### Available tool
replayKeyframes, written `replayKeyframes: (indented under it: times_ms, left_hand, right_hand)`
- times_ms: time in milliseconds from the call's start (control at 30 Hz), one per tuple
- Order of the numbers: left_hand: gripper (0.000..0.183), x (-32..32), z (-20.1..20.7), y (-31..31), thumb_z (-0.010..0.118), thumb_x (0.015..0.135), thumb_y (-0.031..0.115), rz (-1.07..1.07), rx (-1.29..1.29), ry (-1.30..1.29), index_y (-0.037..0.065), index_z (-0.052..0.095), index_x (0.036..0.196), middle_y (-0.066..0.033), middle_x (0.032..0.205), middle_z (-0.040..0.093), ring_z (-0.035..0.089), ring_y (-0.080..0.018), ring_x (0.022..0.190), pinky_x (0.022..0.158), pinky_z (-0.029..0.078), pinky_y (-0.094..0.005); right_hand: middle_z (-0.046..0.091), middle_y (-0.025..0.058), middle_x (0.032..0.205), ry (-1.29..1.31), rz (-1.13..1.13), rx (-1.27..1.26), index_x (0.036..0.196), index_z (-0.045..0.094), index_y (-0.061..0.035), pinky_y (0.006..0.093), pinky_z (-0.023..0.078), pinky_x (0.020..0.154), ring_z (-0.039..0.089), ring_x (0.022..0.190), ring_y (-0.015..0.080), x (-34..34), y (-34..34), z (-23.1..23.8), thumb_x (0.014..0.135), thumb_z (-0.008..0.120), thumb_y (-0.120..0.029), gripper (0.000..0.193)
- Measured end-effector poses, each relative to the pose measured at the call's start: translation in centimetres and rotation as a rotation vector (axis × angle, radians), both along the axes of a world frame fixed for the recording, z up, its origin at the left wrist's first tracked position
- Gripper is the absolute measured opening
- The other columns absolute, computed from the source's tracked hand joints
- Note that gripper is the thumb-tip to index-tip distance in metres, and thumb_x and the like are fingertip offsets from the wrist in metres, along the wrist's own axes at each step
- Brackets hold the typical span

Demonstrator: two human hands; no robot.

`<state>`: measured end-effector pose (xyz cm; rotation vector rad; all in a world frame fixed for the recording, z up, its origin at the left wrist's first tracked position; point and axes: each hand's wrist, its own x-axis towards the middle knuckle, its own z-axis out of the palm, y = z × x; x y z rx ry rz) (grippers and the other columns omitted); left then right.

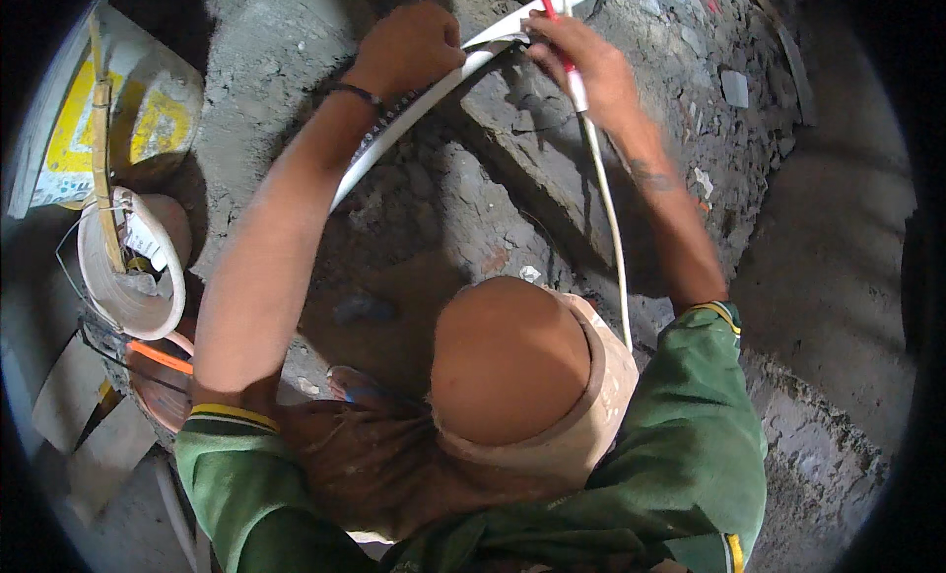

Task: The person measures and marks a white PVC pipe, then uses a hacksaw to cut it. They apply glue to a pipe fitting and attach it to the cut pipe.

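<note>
Left hand [412, 49] curled round white pipe [394, 133]; pipe runs on toward right hand [597, 72], which grasps red-and-white tool [576, 88]. Judged mid-job: pipe held, not yet set down; amount left unclear.

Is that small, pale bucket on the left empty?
Not empty: a wooden stick reaches into the small bucket, with some grey material inside near its lower end. How full, I cannot tell.
</note>
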<state>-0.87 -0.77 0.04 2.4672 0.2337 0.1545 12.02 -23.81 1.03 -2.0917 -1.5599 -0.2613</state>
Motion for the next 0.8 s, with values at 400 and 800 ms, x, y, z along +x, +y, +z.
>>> replayKeyframes:
  times_ms: [400,800]
  left_hand:
    - [0.02,-12.1,2.0,-0.7,0.055,0.09,0.01,0.044,0.333,-0.023,0.001,0.057,0.107,-0.021,0.085,0.07,0.07,-0.0385,0.076,0.065,0.056,-0.0517]
    - [0.023,-29.1,14.5,3.9,0.058,0.099,0.026,0.057,0.005,0.152,0.006,0.061,0.109,-0.0186,0.087,0.069,0.066,-0.0408,0.084,0.073,0.049,-0.0485]
  right_hand:
    - [0.067,0.01,0.118,-0.305,-0.117,-0.231,0.124,0.064,-0.0127,0.0559,0.024,0.114,0.062,0.115,0.0269,-0.9,0.2,-1.6,0.091,0.065,-0.014,0.034]
    - [0.07,0.0122,0.102,0.243,0.299,-0.058,0.134,0.061,-0.0099,0.0359,0.056,0.081,0.069,0.093,0.0268,-11.1,4.1,4.8,0.068,0.086,-0.005,0.07]
